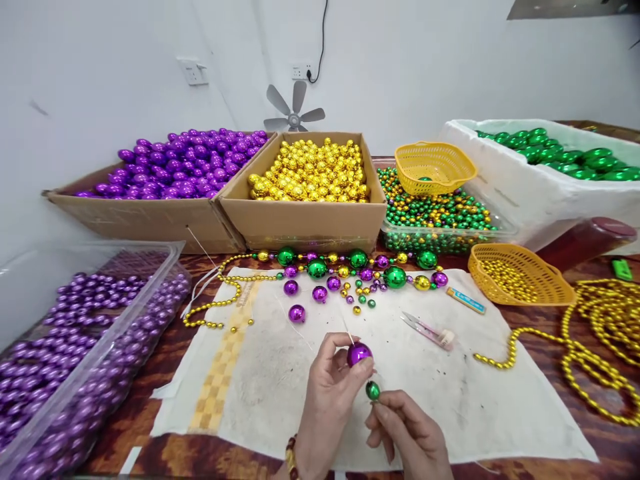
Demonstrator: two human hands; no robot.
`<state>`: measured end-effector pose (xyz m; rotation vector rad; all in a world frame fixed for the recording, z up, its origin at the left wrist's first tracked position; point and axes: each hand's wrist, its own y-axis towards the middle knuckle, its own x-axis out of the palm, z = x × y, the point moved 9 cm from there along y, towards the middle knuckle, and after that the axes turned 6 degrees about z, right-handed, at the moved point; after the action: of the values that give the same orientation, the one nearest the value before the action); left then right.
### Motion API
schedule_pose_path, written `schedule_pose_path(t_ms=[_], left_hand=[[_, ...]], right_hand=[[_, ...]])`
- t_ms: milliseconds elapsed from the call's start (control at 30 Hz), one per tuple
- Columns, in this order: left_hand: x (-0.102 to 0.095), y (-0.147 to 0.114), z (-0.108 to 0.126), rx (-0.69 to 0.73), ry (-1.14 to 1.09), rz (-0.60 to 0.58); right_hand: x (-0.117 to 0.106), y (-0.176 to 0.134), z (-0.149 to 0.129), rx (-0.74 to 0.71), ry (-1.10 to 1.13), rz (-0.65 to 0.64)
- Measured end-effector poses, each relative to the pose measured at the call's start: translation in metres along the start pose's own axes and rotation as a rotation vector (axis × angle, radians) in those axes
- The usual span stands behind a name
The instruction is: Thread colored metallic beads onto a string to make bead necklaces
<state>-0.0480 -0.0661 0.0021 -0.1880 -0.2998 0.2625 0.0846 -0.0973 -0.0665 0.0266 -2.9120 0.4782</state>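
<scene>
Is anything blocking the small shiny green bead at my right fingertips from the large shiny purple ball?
Nothing loose shows between them; only the thumb of your left hand, low on the purple ball, lies near the green bead.

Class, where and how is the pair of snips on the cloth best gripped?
Probably by the pink handle, coming from the right: the snips lie flat, their bare blades pointing left and away from the person.

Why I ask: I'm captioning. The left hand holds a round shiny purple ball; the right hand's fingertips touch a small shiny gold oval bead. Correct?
Only one colour is wrong: the head view shows the right hand touching a small shiny green oval bead, not gold.
</scene>
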Motion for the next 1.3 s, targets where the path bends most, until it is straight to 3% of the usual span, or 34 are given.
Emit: schedule_pose_path(t_ms=[267, 400, 500, 600, 667, 833, 933, 1000, 1133, 1200, 1300], left_hand=[[-0.009, -0.003, -0.029, -0.04, -0.036, 0.161], [-0.001, -0.007, -0.034, -0.058, -0.056, 0.089], [0.009, -0.009, -0.024, -0.032, 0.031, -0.004], [0.006, -0.007, -0.01, 0.025, 0.136, -0.031], [-0.01, 0.001, -0.001, 0.067, 0.195, 0.019], [-0.085, 0.034, 0.033, 0.28, 0.326, 0.317], [-0.098, 0.053, 0.05, 0.407, 0.532, 0.321], [-0.084, 0.064, 0.053, 0.497, 0.733, 0.248], [-0.022, 0.079, 0.031, 0.621, 1.043, -0.022], [0.007, 0.085, 0.014, 0.648, 1.104, -0.129], [0.028, 0.096, -0.002, 0.645, 1.096, -0.152]], right_hand=[[0.008, -0.001, 0.016, 0.008, -0.035, -0.033], [0.007, -0.002, 0.013, -0.002, 0.006, -0.007], [0.001, -0.001, 0.011, 0.018, 0.042, 0.047], [-0.005, 0.0, 0.011, 0.032, 0.057, 0.089], [-0.008, 0.001, 0.011, 0.034, 0.039, 0.084], [-0.02, 0.002, 0.012, 0.022, 0.035, 0.095], [-0.026, 0.0, 0.011, -0.008, 0.039, 0.108], [-0.03, -0.001, 0.011, -0.027, 0.046, 0.112], [-0.035, -0.001, 0.013, -0.034, 0.077, 0.117], [-0.038, 0.0, 0.014, -0.027, 0.084, 0.127], [-0.041, 0.002, 0.015, -0.022, 0.102, 0.134]])
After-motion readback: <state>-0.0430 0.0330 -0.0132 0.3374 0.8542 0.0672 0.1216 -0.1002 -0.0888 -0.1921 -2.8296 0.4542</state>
